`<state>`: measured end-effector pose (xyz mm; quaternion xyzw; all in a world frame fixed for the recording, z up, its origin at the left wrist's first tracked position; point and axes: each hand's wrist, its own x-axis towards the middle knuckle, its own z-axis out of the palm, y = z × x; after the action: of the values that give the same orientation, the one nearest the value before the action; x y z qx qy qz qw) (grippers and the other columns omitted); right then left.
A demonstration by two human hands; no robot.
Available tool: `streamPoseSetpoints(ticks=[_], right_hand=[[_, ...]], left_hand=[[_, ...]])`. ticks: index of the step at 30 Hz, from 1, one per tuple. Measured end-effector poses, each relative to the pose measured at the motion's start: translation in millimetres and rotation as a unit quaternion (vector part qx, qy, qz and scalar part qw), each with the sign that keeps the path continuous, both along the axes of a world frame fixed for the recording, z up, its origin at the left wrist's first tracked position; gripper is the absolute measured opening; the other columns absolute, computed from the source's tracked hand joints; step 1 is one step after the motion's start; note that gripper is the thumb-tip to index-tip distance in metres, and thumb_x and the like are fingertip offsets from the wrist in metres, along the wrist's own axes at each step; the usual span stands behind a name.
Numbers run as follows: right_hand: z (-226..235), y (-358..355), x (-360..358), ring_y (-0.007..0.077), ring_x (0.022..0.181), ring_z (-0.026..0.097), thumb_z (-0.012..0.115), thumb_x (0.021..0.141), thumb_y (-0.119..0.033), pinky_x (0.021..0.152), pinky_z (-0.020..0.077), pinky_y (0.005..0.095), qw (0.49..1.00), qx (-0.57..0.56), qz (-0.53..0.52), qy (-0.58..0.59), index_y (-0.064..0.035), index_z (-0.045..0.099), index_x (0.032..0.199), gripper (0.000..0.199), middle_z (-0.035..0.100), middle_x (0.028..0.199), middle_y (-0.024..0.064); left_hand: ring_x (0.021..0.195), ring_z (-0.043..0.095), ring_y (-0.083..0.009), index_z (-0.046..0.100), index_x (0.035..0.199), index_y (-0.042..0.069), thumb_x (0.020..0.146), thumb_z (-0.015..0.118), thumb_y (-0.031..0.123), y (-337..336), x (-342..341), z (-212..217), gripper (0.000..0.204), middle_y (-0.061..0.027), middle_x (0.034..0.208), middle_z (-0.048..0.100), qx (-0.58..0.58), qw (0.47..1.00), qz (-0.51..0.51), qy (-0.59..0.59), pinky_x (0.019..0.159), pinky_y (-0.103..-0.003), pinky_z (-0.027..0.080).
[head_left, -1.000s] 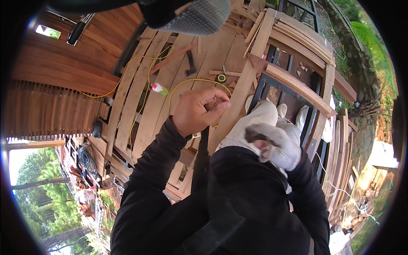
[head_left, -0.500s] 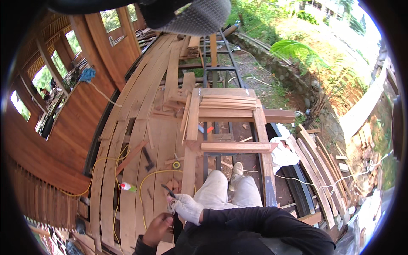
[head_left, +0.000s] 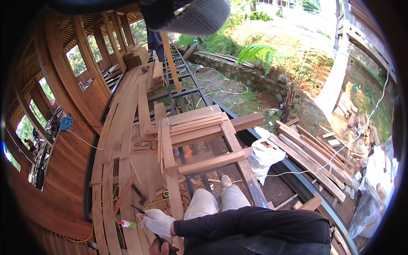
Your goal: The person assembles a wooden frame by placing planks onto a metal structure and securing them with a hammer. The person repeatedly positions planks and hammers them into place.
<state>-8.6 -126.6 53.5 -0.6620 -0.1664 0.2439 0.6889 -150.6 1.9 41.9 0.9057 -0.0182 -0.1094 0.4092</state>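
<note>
Two hands are at work on the deck boards, below and to the left of the plank stack. Our gloved right hand is closed around a thin dark tool, whose tip pokes out toward the boards. Our bare left hand sits right under it at the picture's edge. It is cut off there, so we cannot tell whether it grips anything.

A small capped tube lies just left of the glove. A yellow cord loops over the boards further left of the stack. Our knees are bent directly below the stack.

To do this well, we judge that we should keep the tool's tip low and steady against the board. The left hand can brace close behind the glove. We keep the cord away from the tip. We also keep our weight on the boards, since open frame gaps lie just beneath the stack.
</note>
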Motion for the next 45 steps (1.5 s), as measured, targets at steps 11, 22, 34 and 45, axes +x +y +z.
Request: streamPoseSetpoints(ticks=[11, 22, 34, 45], right_hand=[[27, 5, 17, 0.0243, 0.078, 0.068, 0.056, 0.105, -0.019, 0.073, 0.0519, 0.0366, 0.992, 0.094, -0.048, -0.066, 0.0047, 0.069, 0.102, 0.027, 0.071, 0.084, 0.0154], [-71, -40, 38, 0.0288, 0.079, 0.069, 0.057, 0.106, -0.038, 0.076, 0.0526, 0.0411, 0.997, 0.007, -0.08, 0.02, 0.0001, 0.073, 0.092, 0.043, 0.074, 0.086, 0.0143], [-134, -200, -58, 0.0298, 0.092, 0.075, 0.068, 0.096, -0.038, 0.082, 0.0557, 0.043, 0.962, -0.229, -0.096, 0.112, -0.0062, 0.08, 0.094, 0.034, 0.078, 0.093, 0.0137], [-215, -160, -30, 0.0336, 0.102, 0.073, 0.066, 0.096, -0.042, 0.087, 0.0544, 0.0453, 0.956, -0.285, -0.062, 0.024, -0.0057, 0.079, 0.107, 0.04, 0.078, 0.101, 0.0195]], left_hand=[[0.109, 0.064, -0.0299, 0.066, 0.113, -0.001, 0.11, 0.048, 0.037, 10, -33, 12, 0.042, -0.0148, 0.111, 0.069, -0.396, 0.91, -0.001, 0.127, 0.096, -0.043, 0.05], [0.084, 0.064, -0.0196, 0.066, 0.119, 0.001, 0.106, 0.058, 0.032, 21, 8, -18, 0.034, -0.0092, 0.097, 0.069, -0.333, 0.915, 0.042, 0.225, 0.079, -0.034, 0.052], [0.083, 0.063, -0.0137, 0.062, 0.1, 0.002, 0.102, 0.062, 0.011, -64, 151, -57, 0.01, -0.0044, 0.092, 0.064, -0.137, 0.964, -0.209, 0.088, 0.074, -0.031, 0.053], [0.085, 0.069, -0.0286, 0.061, 0.129, -0.002, 0.093, 0.072, 0.009, -214, 110, 75, 0.039, -0.0153, 0.098, 0.069, -0.323, 0.633, -0.703, -0.002, 0.084, -0.037, 0.056]])
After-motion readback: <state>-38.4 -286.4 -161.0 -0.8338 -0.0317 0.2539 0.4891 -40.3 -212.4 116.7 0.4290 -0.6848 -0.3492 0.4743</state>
